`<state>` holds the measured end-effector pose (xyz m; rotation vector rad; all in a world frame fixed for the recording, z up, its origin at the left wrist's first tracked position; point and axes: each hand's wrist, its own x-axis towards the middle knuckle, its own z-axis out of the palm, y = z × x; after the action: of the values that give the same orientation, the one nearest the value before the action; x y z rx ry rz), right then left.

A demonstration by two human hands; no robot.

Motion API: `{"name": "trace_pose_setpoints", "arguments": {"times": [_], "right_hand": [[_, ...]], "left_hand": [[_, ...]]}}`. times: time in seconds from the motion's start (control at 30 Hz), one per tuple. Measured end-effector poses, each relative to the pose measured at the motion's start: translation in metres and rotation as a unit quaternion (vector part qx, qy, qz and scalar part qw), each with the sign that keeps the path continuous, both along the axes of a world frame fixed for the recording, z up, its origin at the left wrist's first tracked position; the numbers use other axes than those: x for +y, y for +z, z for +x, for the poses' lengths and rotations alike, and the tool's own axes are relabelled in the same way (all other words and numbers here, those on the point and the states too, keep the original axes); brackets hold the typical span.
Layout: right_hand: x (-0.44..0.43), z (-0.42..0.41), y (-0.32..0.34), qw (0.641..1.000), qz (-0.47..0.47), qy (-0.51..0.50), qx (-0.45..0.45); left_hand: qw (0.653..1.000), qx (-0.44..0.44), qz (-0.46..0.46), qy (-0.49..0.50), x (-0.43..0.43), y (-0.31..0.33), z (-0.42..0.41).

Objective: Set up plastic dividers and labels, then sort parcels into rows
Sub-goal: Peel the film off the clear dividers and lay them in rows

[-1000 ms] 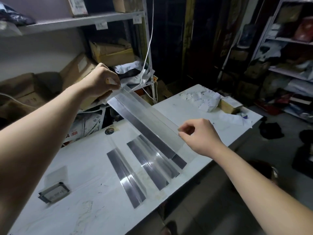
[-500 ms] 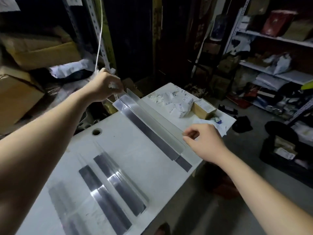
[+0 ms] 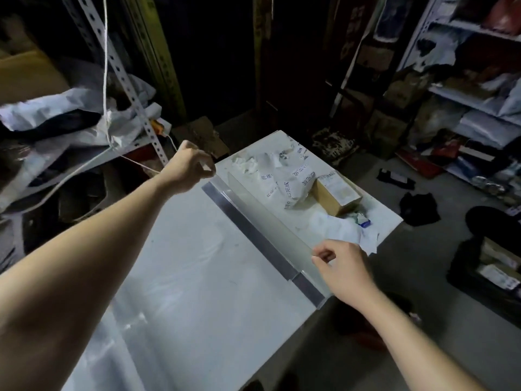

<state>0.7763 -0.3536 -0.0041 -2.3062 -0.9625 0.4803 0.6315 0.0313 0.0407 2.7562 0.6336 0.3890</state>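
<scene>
Left hand [image 3: 189, 166]: grip pinched on the far end of the clear plastic divider [image 3: 255, 231], at the desk's [image 3: 183, 292] far edge. The divider crosses the desk's right part. Right hand [image 3: 345, 270]: grip pinching the near end, at the desk's right edge.

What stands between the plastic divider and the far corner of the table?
Crumpled printed paper and a small cardboard box lie close behind the divider, whose ends the left hand and right hand hold; they would likely block a move that way.

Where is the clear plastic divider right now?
Head view, centre-right: the divider is held between left hand and right hand at the white table, beside crumpled paper.
</scene>
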Motion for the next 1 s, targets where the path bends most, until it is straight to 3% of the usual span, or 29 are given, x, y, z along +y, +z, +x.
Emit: {"name": "trace_pose_setpoints", "arguments": {"times": [0.27,0.67,1.0], "right_hand": [[0.020,0.040,-0.038,0.999,-0.030,0.004,0.008],[0.048,0.036,-0.070,0.998,-0.044,-0.048,0.000],[0.059,0.021,-0.079,0.996,-0.046,-0.072,0.016]], "left_hand": [[0.998,0.039,-0.038,0.039,0.021,-0.043,0.048],[0.994,0.063,-0.090,0.003,0.069,-0.104,0.085],[0.996,0.023,-0.091,0.006,0.082,-0.114,0.090]]}}
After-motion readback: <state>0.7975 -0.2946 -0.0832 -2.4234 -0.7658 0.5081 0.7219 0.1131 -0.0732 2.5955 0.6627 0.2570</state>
